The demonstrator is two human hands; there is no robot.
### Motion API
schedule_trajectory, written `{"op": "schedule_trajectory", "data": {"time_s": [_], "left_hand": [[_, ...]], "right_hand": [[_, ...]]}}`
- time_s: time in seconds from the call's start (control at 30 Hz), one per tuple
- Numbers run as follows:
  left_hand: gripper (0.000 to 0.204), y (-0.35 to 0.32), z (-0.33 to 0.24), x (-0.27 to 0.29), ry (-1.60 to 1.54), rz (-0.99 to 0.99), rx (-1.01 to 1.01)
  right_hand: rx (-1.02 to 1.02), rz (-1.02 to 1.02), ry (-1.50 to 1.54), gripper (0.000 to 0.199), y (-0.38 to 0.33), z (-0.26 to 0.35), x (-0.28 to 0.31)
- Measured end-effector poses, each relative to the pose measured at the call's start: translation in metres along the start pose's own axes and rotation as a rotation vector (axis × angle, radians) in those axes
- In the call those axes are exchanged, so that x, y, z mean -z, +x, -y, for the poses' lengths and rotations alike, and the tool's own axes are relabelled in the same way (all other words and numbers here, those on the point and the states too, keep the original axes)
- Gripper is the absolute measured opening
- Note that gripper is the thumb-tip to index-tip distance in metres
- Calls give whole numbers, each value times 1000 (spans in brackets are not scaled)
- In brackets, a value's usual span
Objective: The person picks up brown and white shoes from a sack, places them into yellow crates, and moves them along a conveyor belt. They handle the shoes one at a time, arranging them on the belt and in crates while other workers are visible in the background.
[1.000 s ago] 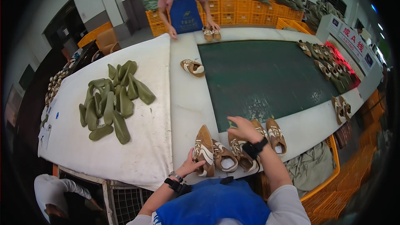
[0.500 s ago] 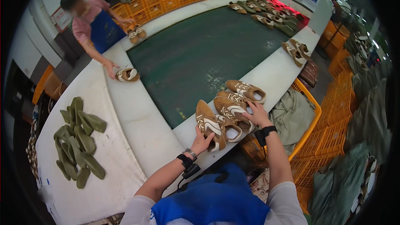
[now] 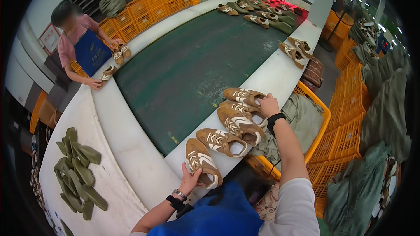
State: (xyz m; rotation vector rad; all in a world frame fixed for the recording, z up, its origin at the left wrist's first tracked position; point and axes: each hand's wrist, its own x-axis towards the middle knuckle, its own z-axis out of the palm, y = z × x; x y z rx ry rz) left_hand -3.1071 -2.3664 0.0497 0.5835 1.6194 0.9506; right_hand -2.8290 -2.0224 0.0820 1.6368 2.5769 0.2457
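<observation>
Several tan-and-white sneakers lie in a row along the white ledge in front of me. My left hand (image 3: 190,181) grips the nearest sneaker (image 3: 200,159) low on its side, near the heel. At the far end of the row, my right hand (image 3: 268,105) grasps the heel of the farthest sneaker (image 3: 238,95), fingers at its opening. Between them lie a sneaker (image 3: 221,142) beside the left-hand one, a sneaker (image 3: 232,120) in the middle, and another (image 3: 236,106) partly hidden behind that.
Green shoe lasts (image 3: 76,177) lie piled on the white table at left. A dark green conveyor belt (image 3: 192,69) runs beyond the ledge. Across it, a co-worker (image 3: 83,41) touches other sneakers (image 3: 121,54). An orange crate (image 3: 321,126) with grey-green cloth stands at my right.
My left hand has moved its sneaker nearer me, and the row is more spread out. The right hand has shifted to the farthest sneaker. The co-worker's single sneaker has moved closer to the pair.
</observation>
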Motion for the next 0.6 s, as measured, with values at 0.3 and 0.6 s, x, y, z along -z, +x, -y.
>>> {"op": "schedule_trajectory", "data": {"time_s": [0.3, 0.6], "left_hand": [[105, 21, -33, -18, -94, 237, 162], [89, -53, 26, 98, 126, 336, 31]], "right_hand": [[-126, -50, 236, 19, -41, -7, 9], [-484, -70, 826, 25, -272, 27, -24]]}}
